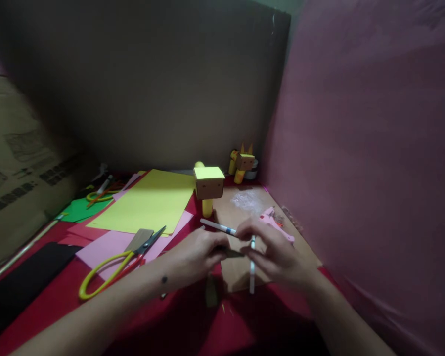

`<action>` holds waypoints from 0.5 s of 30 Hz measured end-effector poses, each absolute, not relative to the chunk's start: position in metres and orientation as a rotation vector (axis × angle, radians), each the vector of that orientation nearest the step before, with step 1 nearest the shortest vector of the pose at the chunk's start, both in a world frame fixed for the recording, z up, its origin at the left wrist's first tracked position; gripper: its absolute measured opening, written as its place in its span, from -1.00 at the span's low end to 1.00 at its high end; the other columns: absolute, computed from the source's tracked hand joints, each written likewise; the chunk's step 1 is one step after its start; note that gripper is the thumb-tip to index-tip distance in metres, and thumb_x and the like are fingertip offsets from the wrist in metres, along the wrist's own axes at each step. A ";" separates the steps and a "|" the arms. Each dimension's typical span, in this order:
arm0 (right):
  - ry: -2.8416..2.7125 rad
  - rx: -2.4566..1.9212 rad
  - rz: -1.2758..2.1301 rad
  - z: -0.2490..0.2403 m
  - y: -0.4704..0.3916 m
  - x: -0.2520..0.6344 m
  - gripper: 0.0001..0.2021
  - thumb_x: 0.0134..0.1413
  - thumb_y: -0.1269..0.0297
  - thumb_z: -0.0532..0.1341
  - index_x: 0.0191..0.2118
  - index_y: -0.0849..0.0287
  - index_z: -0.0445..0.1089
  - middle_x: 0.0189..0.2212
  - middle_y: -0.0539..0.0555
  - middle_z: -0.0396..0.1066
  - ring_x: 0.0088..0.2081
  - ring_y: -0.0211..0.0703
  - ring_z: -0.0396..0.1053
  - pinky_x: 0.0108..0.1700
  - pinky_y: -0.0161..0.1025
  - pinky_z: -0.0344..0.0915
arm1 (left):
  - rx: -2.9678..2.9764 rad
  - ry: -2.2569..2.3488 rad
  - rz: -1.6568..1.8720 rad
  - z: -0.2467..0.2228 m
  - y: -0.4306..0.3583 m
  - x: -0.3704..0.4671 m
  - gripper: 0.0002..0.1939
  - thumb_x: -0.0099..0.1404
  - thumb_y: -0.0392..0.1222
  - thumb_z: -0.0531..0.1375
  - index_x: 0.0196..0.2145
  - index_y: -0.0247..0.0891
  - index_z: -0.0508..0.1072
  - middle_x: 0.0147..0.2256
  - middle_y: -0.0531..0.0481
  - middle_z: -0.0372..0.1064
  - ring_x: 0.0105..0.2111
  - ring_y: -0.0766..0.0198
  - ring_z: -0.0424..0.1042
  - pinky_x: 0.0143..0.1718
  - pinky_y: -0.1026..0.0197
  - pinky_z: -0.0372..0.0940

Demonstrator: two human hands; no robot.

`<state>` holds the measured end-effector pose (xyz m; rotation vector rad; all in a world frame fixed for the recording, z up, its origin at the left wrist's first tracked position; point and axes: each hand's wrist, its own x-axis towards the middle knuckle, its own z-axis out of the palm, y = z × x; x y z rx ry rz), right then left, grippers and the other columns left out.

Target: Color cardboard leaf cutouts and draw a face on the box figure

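Observation:
Between my two hands is a small thin dark piece (pixel 234 253), seen almost edge-on; whether it is paper or cardboard I cannot tell. My left hand (pixel 206 251) pinches its left end between thumb and fingers. At its other end, the closed fingertips of my right hand (pixel 270 247) grip it. A white marker with a blue band (pixel 218 226) slants just beyond the hands. Another slim white marker (pixel 252 277) shows under my right hand, partly covered by its fingers. Below my left hand, a small pointed yellowish-green piece (pixel 211 291) lies on the red cloth.
A yellow-topped cardboard animal figure (pixel 209 184) stands ahead; a horned one (pixel 244 162) is behind it. Yellow-handled scissors (pixel 114 272) and yellow sheets (pixel 144 200) lie left. A pink glue gun (pixel 276 225) rests on cardboard (pixel 241 279). A pink wall (pixel 363 148) borders the right.

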<state>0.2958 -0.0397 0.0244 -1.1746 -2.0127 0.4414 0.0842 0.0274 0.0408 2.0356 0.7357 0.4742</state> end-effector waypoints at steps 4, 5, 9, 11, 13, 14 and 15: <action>-1.875 -1.565 0.073 0.009 -0.029 0.339 -0.87 0.29 0.34 0.12 -0.10 0.13 0.37 -0.21 0.12 0.47 -0.18 -0.06 0.44 -0.12 -0.12 0.38 | 1.740 0.828 0.516 0.061 0.042 0.070 -0.76 0.25 -0.03 0.21 -0.30 -0.26 0.53 -0.43 -0.06 0.49 -0.47 0.20 0.42 -0.47 0.20 0.26; -1.903 -1.710 -0.069 0.002 -0.027 0.348 -0.83 0.27 0.35 0.11 -0.07 0.14 0.36 -0.14 0.17 0.47 -0.11 0.00 0.43 -0.07 -0.07 0.36 | 1.674 0.817 0.563 0.064 0.045 0.067 -0.74 0.24 -0.01 0.23 -0.32 -0.27 0.54 -0.40 -0.08 0.51 -0.44 0.21 0.42 -0.44 0.20 0.28; -1.888 -1.876 -0.158 -0.031 -0.020 0.369 -0.66 0.10 0.43 0.17 0.02 0.28 0.37 -0.01 0.39 0.44 -0.05 0.25 0.40 -0.03 0.12 0.31 | 1.560 0.828 0.792 0.070 0.054 0.060 -0.74 0.17 -0.01 0.29 -0.51 -0.26 0.50 -0.52 0.02 0.38 -0.52 0.33 0.26 -0.46 0.26 0.17; -1.890 -1.905 -0.169 -0.041 -0.016 0.371 -0.68 0.10 0.46 0.15 0.00 0.28 0.38 -0.02 0.39 0.44 -0.05 0.23 0.41 -0.03 0.10 0.30 | 1.542 0.870 0.861 0.072 0.057 0.058 -0.71 0.14 -0.03 0.32 -0.59 -0.25 0.45 -0.60 0.10 0.25 -0.57 0.38 0.14 -0.51 0.27 0.06; -1.895 -1.903 -0.172 -0.045 -0.011 0.373 -0.64 0.07 0.52 0.13 0.02 0.26 0.36 0.01 0.36 0.43 -0.01 0.18 0.40 0.02 0.05 0.30 | 1.554 0.885 0.918 0.074 0.062 0.055 -0.71 0.12 -0.04 0.34 -0.59 -0.25 0.45 -0.62 0.12 0.20 -0.59 0.39 0.11 -0.53 0.26 0.02; -1.896 -1.894 -0.169 -0.046 -0.008 0.373 -0.60 0.04 0.56 0.12 0.03 0.25 0.35 0.01 0.34 0.43 0.01 0.15 0.39 0.04 0.02 0.30 | 1.572 0.890 0.946 0.075 0.065 0.054 -0.73 0.12 -0.04 0.35 -0.58 -0.25 0.46 -0.61 0.12 0.22 -0.59 0.39 0.12 -0.52 0.26 0.03; -1.895 -1.885 -0.164 -0.046 -0.005 0.374 -0.57 0.00 0.60 0.11 0.04 0.25 0.34 0.00 0.32 0.43 0.02 0.13 0.39 0.05 0.00 0.30 | 1.592 0.895 0.975 0.076 0.069 0.052 -0.74 0.11 -0.05 0.35 -0.57 -0.25 0.48 -0.60 0.11 0.23 -0.59 0.39 0.13 -0.52 0.26 0.04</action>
